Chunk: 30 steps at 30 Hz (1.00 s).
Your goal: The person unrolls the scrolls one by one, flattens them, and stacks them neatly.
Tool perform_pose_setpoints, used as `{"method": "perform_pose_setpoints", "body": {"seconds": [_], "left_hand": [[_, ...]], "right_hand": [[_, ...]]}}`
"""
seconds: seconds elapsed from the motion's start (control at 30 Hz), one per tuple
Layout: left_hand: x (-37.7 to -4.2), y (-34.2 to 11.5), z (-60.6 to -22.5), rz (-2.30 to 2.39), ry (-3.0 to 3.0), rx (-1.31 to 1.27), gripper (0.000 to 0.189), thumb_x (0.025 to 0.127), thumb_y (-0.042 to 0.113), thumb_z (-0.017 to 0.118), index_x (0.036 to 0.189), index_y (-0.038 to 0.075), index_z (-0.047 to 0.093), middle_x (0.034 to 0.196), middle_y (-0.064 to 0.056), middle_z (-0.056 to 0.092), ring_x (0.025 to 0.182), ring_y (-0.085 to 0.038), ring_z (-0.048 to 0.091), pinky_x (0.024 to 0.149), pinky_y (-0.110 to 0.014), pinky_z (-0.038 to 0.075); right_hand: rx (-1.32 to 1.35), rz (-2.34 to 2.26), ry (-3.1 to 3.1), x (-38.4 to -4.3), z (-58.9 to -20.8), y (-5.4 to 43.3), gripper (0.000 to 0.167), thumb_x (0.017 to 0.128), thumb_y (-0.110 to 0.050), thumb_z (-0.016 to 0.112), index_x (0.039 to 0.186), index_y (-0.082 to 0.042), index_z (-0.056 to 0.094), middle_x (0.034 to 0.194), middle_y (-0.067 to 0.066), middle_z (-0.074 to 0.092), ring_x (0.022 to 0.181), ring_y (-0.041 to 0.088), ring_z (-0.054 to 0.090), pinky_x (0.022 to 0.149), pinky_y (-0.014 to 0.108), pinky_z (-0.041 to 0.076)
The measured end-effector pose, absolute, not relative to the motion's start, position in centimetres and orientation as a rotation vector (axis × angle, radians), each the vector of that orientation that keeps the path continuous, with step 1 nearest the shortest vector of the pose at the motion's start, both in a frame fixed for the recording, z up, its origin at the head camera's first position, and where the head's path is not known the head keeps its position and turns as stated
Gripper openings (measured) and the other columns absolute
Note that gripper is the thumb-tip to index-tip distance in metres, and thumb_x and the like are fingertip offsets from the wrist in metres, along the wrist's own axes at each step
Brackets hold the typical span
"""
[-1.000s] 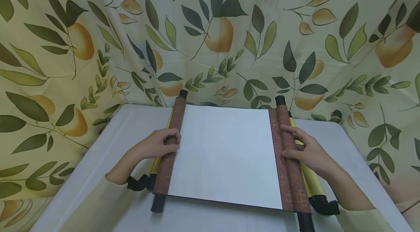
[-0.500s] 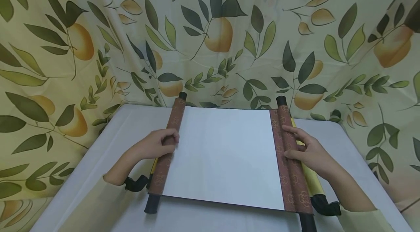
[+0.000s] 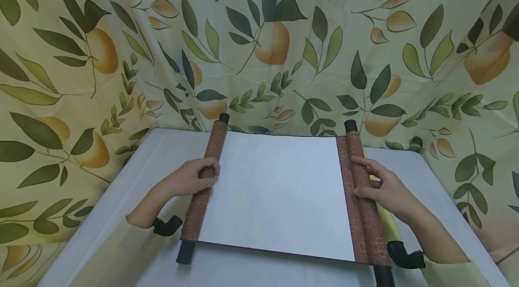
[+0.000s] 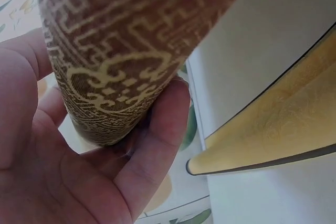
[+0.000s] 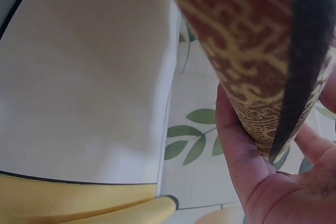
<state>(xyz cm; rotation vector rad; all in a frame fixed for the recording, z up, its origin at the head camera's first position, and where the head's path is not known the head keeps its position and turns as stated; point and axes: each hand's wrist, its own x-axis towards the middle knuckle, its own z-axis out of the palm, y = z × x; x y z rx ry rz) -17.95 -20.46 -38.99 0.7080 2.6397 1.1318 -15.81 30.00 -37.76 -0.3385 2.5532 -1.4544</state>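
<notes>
A scroll with brown, flower-patterned ends and black rod tips lies partly unrolled, its white paper (image 3: 275,197) showing in the head view. My left hand (image 3: 190,179) grips the left roll (image 3: 197,212) about midway, with fingers and thumb curled round it; the left wrist view shows the brown fabric (image 4: 121,51) within the hand. At the other end my right hand (image 3: 385,190) holds the right roll (image 3: 366,219) between thumb and fingers. In the right wrist view a dark strip (image 5: 307,40) runs along this roll.
Under the brown scroll, a yellow roll (image 3: 390,226) shows beside the right roll. Yellow rolls with white paper also appear in the left wrist view (image 4: 273,119) and right wrist view (image 5: 105,203). The white table (image 3: 142,264) has a leaf-and-fruit curtain (image 3: 259,79) behind it.
The left roll has shifted a little left with my left hand, covering the yellow roll there. The right roll and right hand have moved slightly right, so more white paper shows.
</notes>
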Motion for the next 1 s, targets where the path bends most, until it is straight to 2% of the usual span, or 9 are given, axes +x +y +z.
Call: {"method": "perform_pose_setpoints", "body": {"seconds": [0.17, 0.3, 0.6, 0.73, 0.83, 1.0], "left_hand": [[-18.07, -20.49, -38.91, 1.121, 2.659, 0.696, 0.008, 0.089, 0.012, 0.066, 0.093, 0.017, 0.061, 0.082, 0.000, 0.054, 0.072, -0.017, 0.046, 0.059, -0.030, 0.039], [-18.02, -20.51, -38.80, 1.121, 2.671, 0.701, 0.017, 0.086, 0.013, 0.073, 0.090, 0.016, 0.057, 0.078, 0.001, 0.049, 0.069, -0.016, 0.045, 0.058, -0.028, 0.038], [-17.90, -20.87, -38.68, 1.102, 2.700, 0.719, 0.012, 0.086, 0.004, 0.062, 0.094, 0.014, 0.060, 0.088, 0.000, 0.057, 0.078, -0.018, 0.047, 0.065, -0.031, 0.040], [-17.94, -21.05, -38.76, 1.095, 2.702, 0.709, 0.012, 0.086, 0.005, 0.060, 0.094, 0.014, 0.062, 0.085, 0.001, 0.056, 0.075, -0.018, 0.047, 0.062, -0.030, 0.039], [-17.93, -21.20, -38.85, 1.087, 2.702, 0.705, 0.011, 0.087, 0.008, 0.067, 0.092, 0.014, 0.059, 0.079, 0.001, 0.052, 0.070, -0.016, 0.045, 0.058, -0.029, 0.038], [-17.87, -21.34, -39.05, 1.070, 2.708, 0.704, 0.021, 0.084, 0.009, 0.075, 0.090, 0.015, 0.055, 0.078, 0.001, 0.049, 0.070, -0.016, 0.044, 0.058, -0.028, 0.038]], "right_hand": [[-0.349, -1.456, 2.552, -15.79, -37.65, 30.24, 0.081, 0.091, -0.007, 0.069, 0.158, -0.014, 0.023, 0.148, 0.030, 0.028, 0.116, 0.049, 0.056, 0.074, 0.041, 0.058], [-0.341, -1.446, 2.560, -15.77, -37.51, 30.28, 0.081, 0.091, -0.007, 0.069, 0.158, -0.013, 0.023, 0.148, 0.030, 0.028, 0.116, 0.050, 0.056, 0.075, 0.042, 0.058], [-0.326, -1.428, 2.582, -15.67, -37.45, 30.39, 0.081, 0.091, -0.007, 0.069, 0.158, -0.013, 0.023, 0.148, 0.030, 0.029, 0.115, 0.050, 0.057, 0.074, 0.043, 0.059], [-0.325, -1.412, 2.590, -15.67, -37.47, 30.59, 0.082, 0.091, -0.007, 0.069, 0.158, -0.013, 0.024, 0.149, 0.030, 0.029, 0.116, 0.052, 0.055, 0.075, 0.044, 0.059], [-0.320, -1.398, 2.597, -15.71, -37.51, 30.76, 0.082, 0.090, -0.008, 0.070, 0.158, -0.013, 0.024, 0.149, 0.030, 0.028, 0.117, 0.053, 0.054, 0.076, 0.047, 0.058], [-0.313, -1.393, 2.592, -15.62, -37.40, 31.01, 0.083, 0.090, -0.008, 0.070, 0.158, -0.013, 0.023, 0.149, 0.030, 0.028, 0.116, 0.053, 0.055, 0.075, 0.047, 0.058]]}}
